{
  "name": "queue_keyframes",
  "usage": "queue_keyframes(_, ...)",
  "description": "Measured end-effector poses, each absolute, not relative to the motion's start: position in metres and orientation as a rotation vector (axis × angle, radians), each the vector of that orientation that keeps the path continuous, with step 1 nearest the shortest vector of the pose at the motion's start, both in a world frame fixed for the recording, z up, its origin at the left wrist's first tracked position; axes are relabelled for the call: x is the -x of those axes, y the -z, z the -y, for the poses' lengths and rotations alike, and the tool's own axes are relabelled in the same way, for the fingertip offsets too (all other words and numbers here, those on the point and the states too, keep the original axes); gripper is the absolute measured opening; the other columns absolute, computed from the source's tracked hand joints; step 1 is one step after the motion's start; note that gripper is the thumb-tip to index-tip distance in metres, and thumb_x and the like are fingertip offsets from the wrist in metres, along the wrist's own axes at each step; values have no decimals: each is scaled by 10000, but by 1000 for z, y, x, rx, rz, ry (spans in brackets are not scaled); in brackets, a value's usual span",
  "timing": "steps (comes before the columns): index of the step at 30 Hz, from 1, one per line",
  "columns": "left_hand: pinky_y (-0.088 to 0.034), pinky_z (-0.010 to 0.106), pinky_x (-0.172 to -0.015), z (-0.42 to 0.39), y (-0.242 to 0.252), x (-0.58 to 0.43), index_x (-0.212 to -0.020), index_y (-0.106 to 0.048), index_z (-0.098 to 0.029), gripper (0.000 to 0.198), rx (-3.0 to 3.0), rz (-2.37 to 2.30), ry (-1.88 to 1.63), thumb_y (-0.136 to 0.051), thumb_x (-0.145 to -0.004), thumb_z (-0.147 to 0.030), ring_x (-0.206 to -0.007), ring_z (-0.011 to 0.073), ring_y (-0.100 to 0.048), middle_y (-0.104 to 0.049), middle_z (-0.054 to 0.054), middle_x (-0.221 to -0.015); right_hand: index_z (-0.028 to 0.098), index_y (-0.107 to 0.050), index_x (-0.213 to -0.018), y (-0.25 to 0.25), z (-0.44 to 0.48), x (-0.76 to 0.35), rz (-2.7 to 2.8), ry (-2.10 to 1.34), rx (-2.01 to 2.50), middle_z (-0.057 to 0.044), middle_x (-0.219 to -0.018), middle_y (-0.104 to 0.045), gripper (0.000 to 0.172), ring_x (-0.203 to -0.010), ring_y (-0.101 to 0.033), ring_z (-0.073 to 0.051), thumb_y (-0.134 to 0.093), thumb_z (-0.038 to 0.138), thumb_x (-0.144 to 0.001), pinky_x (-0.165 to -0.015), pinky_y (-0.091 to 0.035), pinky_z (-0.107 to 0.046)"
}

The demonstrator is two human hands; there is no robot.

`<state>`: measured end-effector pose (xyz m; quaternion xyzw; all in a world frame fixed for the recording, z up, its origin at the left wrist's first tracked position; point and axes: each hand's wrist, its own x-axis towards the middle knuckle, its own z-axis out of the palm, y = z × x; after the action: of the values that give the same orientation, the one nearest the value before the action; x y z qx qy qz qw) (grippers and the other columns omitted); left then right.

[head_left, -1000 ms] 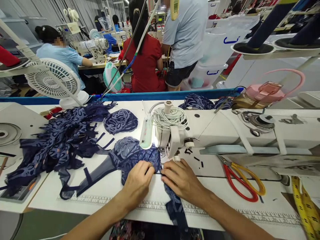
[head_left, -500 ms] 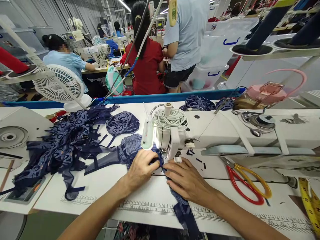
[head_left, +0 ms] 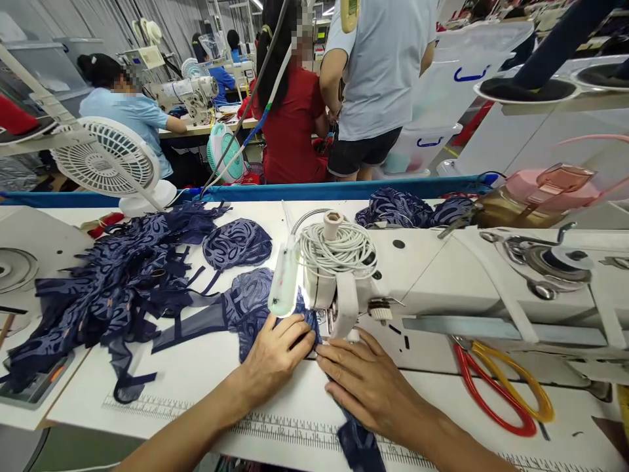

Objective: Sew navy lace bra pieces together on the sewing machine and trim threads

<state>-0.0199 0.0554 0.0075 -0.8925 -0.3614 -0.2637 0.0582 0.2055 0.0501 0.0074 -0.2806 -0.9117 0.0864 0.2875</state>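
Observation:
A navy lace bra [head_left: 251,292] lies partly under the needle area of a white sewing machine [head_left: 407,262]. My left hand [head_left: 275,347] is on its cup just left of the presser foot, thumb and fingers curled in against the cloth. Right of the needle, my right hand [head_left: 371,377] lies flat with fingers stretched out over the fabric. A navy end of the bra [head_left: 358,442] trails from beneath that hand toward the table's front edge. The lamp and machine head hide the stitching point.
Navy lace pieces [head_left: 122,275] are heaped at left, near a loose cup [head_left: 237,244]. Red-and-yellow scissors [head_left: 501,387] lie at right. A white fan [head_left: 105,157] and a pink-lidded jug [head_left: 545,190] stand behind. Co-workers sit and stand beyond the blue-edged table.
The view has shifted closer and a little leftward over the machine. The left hand's fingers have flattened somewhat on the cloth; both hands remain beside the needle.

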Motion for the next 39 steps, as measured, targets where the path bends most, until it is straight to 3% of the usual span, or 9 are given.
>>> queue_keyframes(5, -422, 479, -987, -70, -3, 30, -1128, -614, -177, 349, 2766, 1092, 797, -414, -892, -14, -989, 194, -620, -697, 74, -1029, 204, -625, -1203, -11, -51, -206, 2534, -231, 799, -63, -1206, -665, 281, -1018, -608, -178, -461, 227, -977, -1110, -281, -423)
queue_keyframes(11, -498, 432, -869, -85, -6, 28, -951, -641, -182, 252, 2780, 1102, 745, -441, -877, -48, -838, 183, -609, -666, 52, -871, 173, -568, -1309, -13, -55, -207, 2596, -177, 801, -58, -1334, -604, 367, -1003, -604, -194, -430, 172, -969, -1128, -241, -444)
queue_keyframes(20, -385, 517, -1043, -56, -15, 16, -1015, -628, -175, 321, 2621, 1287, 818, -402, -889, 15, -822, 162, -610, -663, 31, -842, 180, -604, -1251, -12, -52, -205, 2550, -219, 801, -77, -1211, -658, 478, -1011, -598, -190, -423, 13, -841, -1152, -208, -499)
queue_keyframes(25, -334, 571, -1061, -54, -15, 13, -1019, -635, -162, 289, 2603, 1217, 737, -417, -909, -8, -796, 167, -609, -660, 33, -807, 192, -635, -1166, -7, -52, -207, 2510, -264, 745, -55, -1103, -691, 479, -1030, -591, -181, -435, -5, -779, -1158, -191, -480)
queue_keyframes(33, -371, 519, -1003, -59, -5, 12, -1020, -622, -133, 228, 2581, 1191, 740, -443, -921, -32, -728, 154, -579, -627, 18, -742, 190, -616, -1188, -7, -53, -207, 2486, -283, 774, -43, -1148, -686, 536, -964, -586, -177, -436, -29, -733, -1152, -182, -476)
queue_keyframes(39, -429, 413, -860, -70, 0, 14, -1023, -613, -153, 224, 2612, 1240, 620, -467, -897, -40, -767, 179, -596, -637, 38, -796, 185, -608, -1171, -10, -54, -207, 2481, -300, 762, -44, -1141, -676, 563, -939, -572, -174, -388, -72, -720, -1131, -190, -465)
